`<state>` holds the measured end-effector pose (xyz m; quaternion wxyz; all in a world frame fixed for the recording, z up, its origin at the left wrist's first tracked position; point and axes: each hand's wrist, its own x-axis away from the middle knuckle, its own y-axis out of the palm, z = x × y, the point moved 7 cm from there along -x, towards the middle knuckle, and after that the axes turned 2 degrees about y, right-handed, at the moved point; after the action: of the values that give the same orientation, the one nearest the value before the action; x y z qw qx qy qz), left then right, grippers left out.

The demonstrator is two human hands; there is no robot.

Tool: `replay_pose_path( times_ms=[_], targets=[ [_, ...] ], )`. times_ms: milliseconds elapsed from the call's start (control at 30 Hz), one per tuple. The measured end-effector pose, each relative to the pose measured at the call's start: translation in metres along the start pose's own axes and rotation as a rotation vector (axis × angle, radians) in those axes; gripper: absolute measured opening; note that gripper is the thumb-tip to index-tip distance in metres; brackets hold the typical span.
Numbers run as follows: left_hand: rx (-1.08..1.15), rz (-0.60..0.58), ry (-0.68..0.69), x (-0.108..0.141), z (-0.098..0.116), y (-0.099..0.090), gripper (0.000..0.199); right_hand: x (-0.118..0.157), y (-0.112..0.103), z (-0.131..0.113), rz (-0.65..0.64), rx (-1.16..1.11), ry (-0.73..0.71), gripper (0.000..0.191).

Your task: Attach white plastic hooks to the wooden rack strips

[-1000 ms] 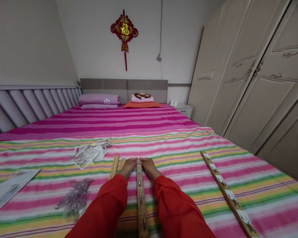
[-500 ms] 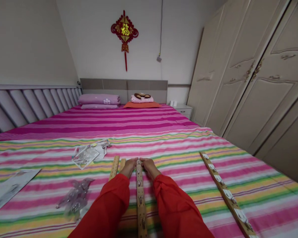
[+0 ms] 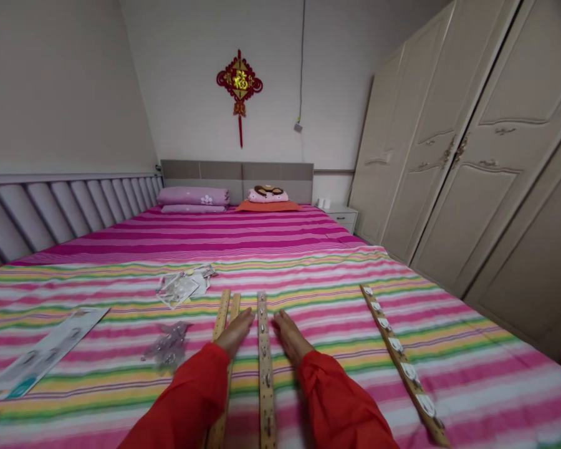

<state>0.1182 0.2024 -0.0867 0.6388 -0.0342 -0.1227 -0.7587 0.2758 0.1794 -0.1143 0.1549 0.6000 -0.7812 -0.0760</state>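
Note:
A narrow wooden strip [image 3: 263, 349] with small metal pieces along it lies lengthwise on the striped cloth between my hands. My left hand [image 3: 236, 332] is just left of it, fingers stretched forward and nothing held. My right hand [image 3: 290, 333] is on the other side, fingers extended and slightly apart from the strip. Beside and partly under my left hand and sleeve lie two more wooden strips, a perforated one [image 3: 221, 313] and a shorter-looking one [image 3: 235, 305]. Further right rests a wooden strip with white hooks or clips [image 3: 395, 345].
To the left lie a crumpled clear plastic bag [image 3: 168, 346], a pile of clear packaging [image 3: 184, 285] and a long flat packaged sheet [image 3: 47, 352]. Pillows [image 3: 194, 196] sit by the headboard [image 3: 206, 171]. A wardrobe [image 3: 449, 187] stands along the right.
Both hands have let go of the far end of the middle strip, drawn back toward me and moved apart. The view has shifted slightly, showing more of the left side.

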Motion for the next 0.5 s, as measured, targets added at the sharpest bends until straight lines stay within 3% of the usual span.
replay_pose_path(
  times_ms=[100, 200, 400, 500],
  targets=[
    [-0.030, -0.008, 0.086, 0.055, 0.018, -0.013, 0.058, 0.036, -0.014, 0.012, 0.033, -0.171, 0.172, 0.069],
    [-0.083, 0.105, 0.239, 0.108, 0.028, -0.047, 0.058, 0.077, -0.027, 0.016, 0.083, -0.276, 0.171, 0.061],
    [-0.187, 0.660, 0.399, 0.171, 0.008, -0.153, 0.049, 0.161, -0.044, 0.018, 0.102, -0.354, 0.079, 0.047],
    [-0.296, 0.879, 0.419, 0.184, -0.003, -0.183, 0.041, 0.200, -0.050, 0.025, 0.143, -0.305, 0.024, 0.042]
  ],
)
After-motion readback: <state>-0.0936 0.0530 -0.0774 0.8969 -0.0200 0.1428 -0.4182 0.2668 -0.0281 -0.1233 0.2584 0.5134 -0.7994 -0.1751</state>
